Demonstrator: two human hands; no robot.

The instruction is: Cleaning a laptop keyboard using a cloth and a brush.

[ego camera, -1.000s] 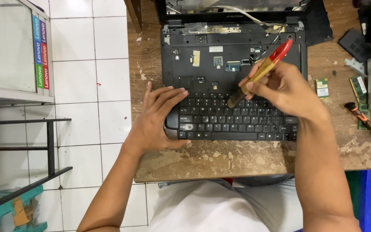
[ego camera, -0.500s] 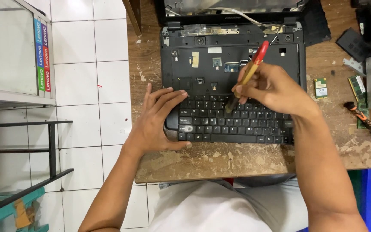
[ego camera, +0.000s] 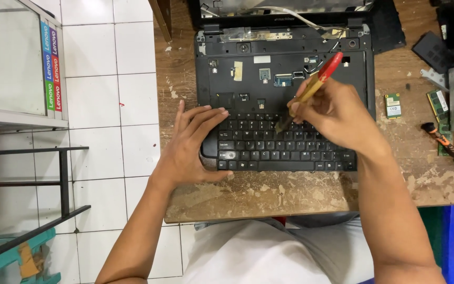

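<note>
The right hand (ego camera: 332,113) pinches a small brush with a yellow wooden shaft and a red handle end (ego camera: 311,92), fingers closed round the middle of the shaft. Over the last second the red end has swung from about 1 o'clock nearer to 12 and back out again, while the dark bristle tip has stayed low on the upper key rows; that reads as short sweeping strokes across the detached black laptop keyboard (ego camera: 285,144), so the brushing appears to be under way rather than finished. Now the brush's long axis runs diagonally, bristles pointing to about 7 o'clock and touching the top rows of keys, red end pointing to about 1 o'clock over the opened black laptop base (ego camera: 269,63).

The left hand (ego camera: 190,150) has not moved: it lies flat and spread, fingers together on the keyboard's left end, thumb along its lower edge, steadying it on the worn wooden table (ego camera: 269,197).

At 3 o'clock from the keyboard lie a small green circuit card (ego camera: 393,106) and an orange-and-black screwdriver (ego camera: 445,144).
</note>
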